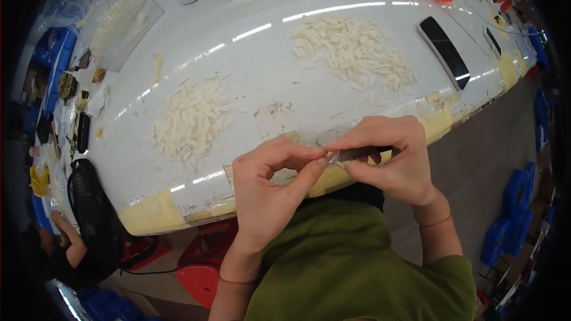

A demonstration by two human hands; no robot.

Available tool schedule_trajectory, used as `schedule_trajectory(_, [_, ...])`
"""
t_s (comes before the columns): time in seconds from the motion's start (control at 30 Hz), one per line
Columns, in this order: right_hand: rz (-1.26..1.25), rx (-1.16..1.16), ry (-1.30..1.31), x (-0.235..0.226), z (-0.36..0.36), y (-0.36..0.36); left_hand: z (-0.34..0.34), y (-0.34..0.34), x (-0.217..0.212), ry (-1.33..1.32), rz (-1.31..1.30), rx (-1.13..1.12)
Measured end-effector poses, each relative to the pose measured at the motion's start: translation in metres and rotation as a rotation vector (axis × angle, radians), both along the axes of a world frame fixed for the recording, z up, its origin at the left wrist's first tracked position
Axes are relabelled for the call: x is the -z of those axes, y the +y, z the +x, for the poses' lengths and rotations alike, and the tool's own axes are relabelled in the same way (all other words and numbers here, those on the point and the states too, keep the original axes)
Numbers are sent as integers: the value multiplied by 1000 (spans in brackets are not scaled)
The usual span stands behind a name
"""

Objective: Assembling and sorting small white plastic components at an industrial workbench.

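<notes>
Slim dark-handled tool point(355, 153), silvery at the tip, in the right hand point(399, 148).

A workshop, by the look of it.
Pale slivers point(351, 50) lie in two heaps on a white surface point(256, 53) edged with yellow tape point(153, 212); a red stool point(199, 283) and blue plastic items point(505, 229) stand around, another person point(74, 246) at left.

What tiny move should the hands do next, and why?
Probably the left hand should ease its thumb back a little, because the right hand holds a dark-handled tool whose shiny tip is very close to the left fingertips. Whatever they may be pinching is too small to tell.
</notes>
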State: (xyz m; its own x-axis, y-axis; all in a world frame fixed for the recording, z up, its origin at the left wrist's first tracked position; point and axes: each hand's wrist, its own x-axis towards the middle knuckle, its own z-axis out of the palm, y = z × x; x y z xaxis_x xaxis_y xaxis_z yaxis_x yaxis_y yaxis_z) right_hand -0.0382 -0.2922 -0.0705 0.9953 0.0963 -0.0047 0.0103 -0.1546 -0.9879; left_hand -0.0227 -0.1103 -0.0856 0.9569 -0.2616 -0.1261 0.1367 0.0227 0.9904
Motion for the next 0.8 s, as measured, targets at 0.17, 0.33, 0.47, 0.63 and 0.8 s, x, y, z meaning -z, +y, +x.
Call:
schedule_trajectory(0.17, [8, -8, -33, 6, 2, 0, 2, 0, 2, 5, -16, 0])
schedule_trajectory(0.33, [65, 29, 34, 11, 2, -2, 3, 0, 4, 37, -41, 8])
schedule_trajectory(0.47, [45, -8, 25, 10, 2, -2, 3, 0, 7, 46, -45, 13])
schedule_trajectory(0.63, [94, 56, 67, 14, 3, 3, 5, 1, 9, 60, -67, 23])
schedule_trajectory(0.8, [-68, 101, -20, 12, 8, 0, 8, 9, 6, 20, -6, -36])
